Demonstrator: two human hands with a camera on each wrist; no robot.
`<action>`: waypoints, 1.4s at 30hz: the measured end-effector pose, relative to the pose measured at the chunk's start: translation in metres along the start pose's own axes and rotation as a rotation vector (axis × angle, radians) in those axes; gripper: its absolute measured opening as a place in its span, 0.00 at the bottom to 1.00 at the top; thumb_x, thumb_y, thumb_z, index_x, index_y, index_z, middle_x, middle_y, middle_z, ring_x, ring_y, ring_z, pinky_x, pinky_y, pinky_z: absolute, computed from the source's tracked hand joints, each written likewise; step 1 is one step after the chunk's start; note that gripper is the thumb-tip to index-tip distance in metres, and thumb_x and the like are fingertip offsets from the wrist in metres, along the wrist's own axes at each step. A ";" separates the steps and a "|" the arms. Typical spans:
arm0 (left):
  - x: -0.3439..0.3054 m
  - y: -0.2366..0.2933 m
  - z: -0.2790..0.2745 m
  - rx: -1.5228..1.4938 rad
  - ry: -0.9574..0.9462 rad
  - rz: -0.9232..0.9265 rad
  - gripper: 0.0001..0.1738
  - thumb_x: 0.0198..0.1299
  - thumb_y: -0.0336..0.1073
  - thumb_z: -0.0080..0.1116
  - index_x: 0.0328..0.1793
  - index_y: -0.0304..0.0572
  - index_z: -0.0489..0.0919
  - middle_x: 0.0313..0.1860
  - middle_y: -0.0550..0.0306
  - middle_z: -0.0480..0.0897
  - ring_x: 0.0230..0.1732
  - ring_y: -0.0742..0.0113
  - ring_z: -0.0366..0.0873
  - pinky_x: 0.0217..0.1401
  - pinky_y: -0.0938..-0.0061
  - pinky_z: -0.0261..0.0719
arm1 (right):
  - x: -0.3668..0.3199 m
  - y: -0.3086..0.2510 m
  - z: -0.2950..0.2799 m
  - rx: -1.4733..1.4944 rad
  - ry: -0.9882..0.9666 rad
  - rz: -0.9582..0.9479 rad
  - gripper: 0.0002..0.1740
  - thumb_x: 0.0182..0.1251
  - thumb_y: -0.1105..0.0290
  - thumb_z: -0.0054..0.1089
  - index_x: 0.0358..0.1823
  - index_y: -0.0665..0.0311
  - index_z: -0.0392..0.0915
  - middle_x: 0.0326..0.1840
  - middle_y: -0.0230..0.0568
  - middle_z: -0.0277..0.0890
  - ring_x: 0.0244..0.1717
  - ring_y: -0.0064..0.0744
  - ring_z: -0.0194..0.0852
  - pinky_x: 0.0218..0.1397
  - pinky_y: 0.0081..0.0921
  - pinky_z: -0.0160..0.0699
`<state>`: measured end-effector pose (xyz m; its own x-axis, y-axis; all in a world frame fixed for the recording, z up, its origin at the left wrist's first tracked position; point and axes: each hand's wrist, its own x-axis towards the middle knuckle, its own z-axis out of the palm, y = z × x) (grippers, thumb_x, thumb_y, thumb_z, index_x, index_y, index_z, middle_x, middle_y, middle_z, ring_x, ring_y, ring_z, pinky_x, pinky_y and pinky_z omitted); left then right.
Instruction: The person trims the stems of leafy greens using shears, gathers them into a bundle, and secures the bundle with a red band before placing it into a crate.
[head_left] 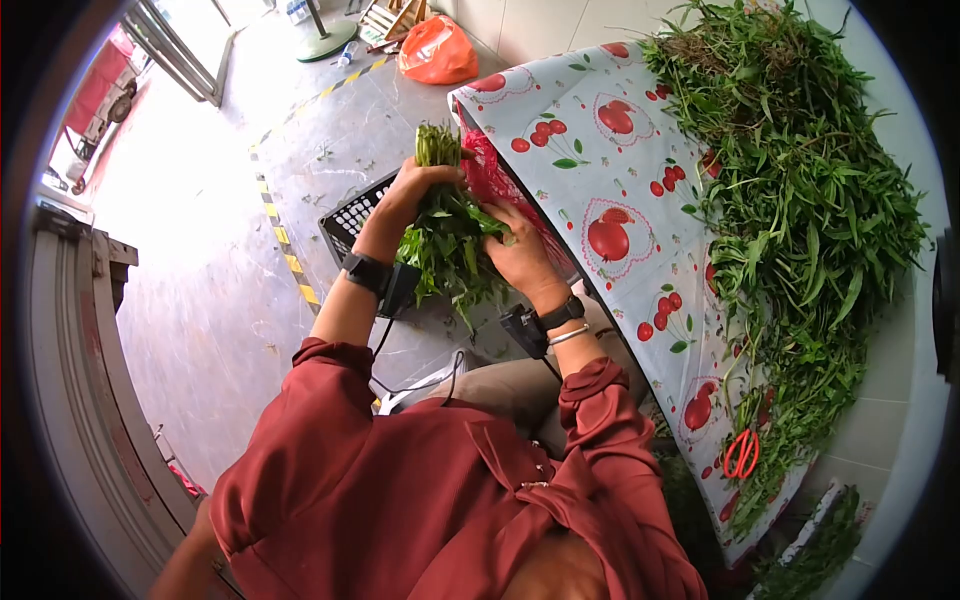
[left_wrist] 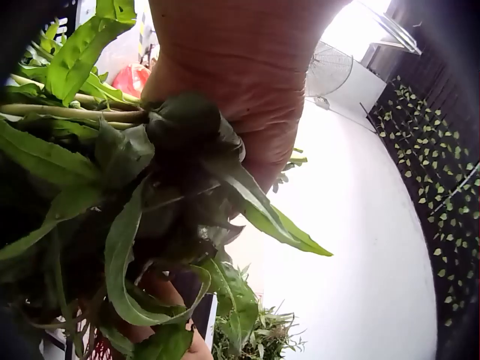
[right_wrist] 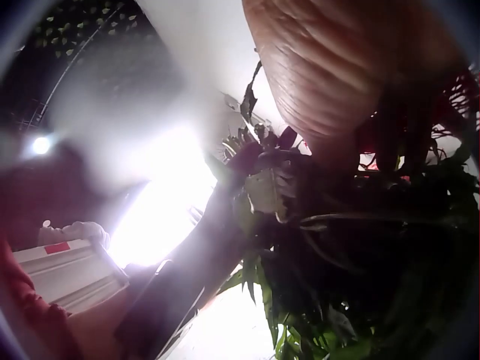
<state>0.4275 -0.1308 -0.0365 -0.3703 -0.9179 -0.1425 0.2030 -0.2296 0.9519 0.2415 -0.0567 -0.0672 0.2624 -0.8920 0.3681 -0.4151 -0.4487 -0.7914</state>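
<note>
In the head view a bunch of leafy greens (head_left: pixel 450 250) stands in front of the person, pale stem ends up and leaves hanging down. The left hand (head_left: pixel 412 187) grips it just below the stem ends. On the leafy side, lower down, the right hand (head_left: pixel 526 262) holds the bunch with thumb and fingers at the leaves; some fingertips are hidden. Leaves (left_wrist: pixel 124 217) fill much of the left wrist view beneath the palm. Dark foliage (right_wrist: pixel 337 247) lies under the right palm in the right wrist view.
A large heap of greens (head_left: pixel 800 180) covers the far side of a table with a cherry-patterned cloth (head_left: pixel 560 140). Orange-handled scissors (head_left: pixel 741 454) lie by it. Under the hands are a black crate (head_left: pixel 345 222) and red netting (head_left: pixel 487 172). An orange bag (head_left: pixel 438 50) sits on the floor.
</note>
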 end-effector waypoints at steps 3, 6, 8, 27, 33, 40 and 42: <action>0.006 -0.004 -0.001 0.046 -0.039 0.040 0.21 0.51 0.29 0.55 0.54 0.35 0.77 0.36 0.59 0.80 0.35 0.72 0.78 0.40 0.79 0.77 | -0.003 -0.002 -0.001 0.030 -0.034 0.033 0.21 0.52 0.80 0.52 0.51 0.72 0.73 0.51 0.56 0.72 0.53 0.55 0.69 0.58 0.39 0.69; 0.005 -0.003 -0.006 0.051 -0.004 0.028 0.20 0.51 0.30 0.56 0.53 0.35 0.77 0.35 0.59 0.80 0.35 0.72 0.78 0.41 0.78 0.77 | -0.003 -0.011 -0.006 0.101 0.038 0.069 0.19 0.52 0.81 0.52 0.49 0.73 0.74 0.51 0.56 0.72 0.52 0.56 0.70 0.56 0.38 0.70; 0.000 0.002 -0.009 0.057 0.029 0.078 0.19 0.51 0.30 0.56 0.52 0.34 0.78 0.36 0.59 0.80 0.36 0.71 0.78 0.42 0.78 0.77 | -0.002 -0.017 -0.015 -0.039 0.132 0.017 0.19 0.51 0.82 0.51 0.48 0.73 0.74 0.50 0.55 0.73 0.52 0.56 0.70 0.55 0.38 0.70; -0.008 0.014 -0.030 -0.036 0.080 0.077 0.17 0.50 0.28 0.58 0.48 0.30 0.79 0.33 0.56 0.81 0.31 0.69 0.79 0.36 0.77 0.79 | 0.024 -0.024 -0.007 0.235 0.281 0.278 0.15 0.63 0.74 0.56 0.50 0.74 0.73 0.23 0.41 0.76 0.18 0.25 0.70 0.25 0.23 0.71; -0.005 0.013 -0.029 0.017 0.090 0.089 0.17 0.49 0.29 0.59 0.47 0.31 0.80 0.31 0.58 0.81 0.31 0.71 0.79 0.36 0.78 0.77 | 0.036 -0.019 -0.002 0.034 0.299 0.210 0.17 0.62 0.73 0.54 0.51 0.75 0.73 0.25 0.54 0.77 0.25 0.45 0.77 0.33 0.35 0.74; 0.000 0.007 -0.038 -0.035 0.023 0.057 0.15 0.52 0.30 0.58 0.47 0.33 0.80 0.34 0.58 0.81 0.35 0.71 0.79 0.40 0.78 0.78 | 0.040 -0.011 0.003 -0.006 0.268 0.241 0.14 0.59 0.69 0.54 0.41 0.73 0.78 0.26 0.58 0.77 0.31 0.54 0.78 0.37 0.40 0.75; 0.000 -0.011 -0.050 0.002 0.018 0.133 0.14 0.56 0.31 0.55 0.48 0.34 0.79 0.37 0.58 0.81 0.38 0.71 0.79 0.43 0.77 0.77 | 0.043 -0.011 0.007 0.023 0.290 0.220 0.13 0.58 0.70 0.53 0.39 0.72 0.79 0.26 0.58 0.77 0.30 0.54 0.78 0.36 0.40 0.75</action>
<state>0.4706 -0.1439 -0.0604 -0.3236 -0.9460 -0.0197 0.2475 -0.1048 0.9632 0.2632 -0.0895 -0.0462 -0.0905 -0.9468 0.3088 -0.4136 -0.2464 -0.8765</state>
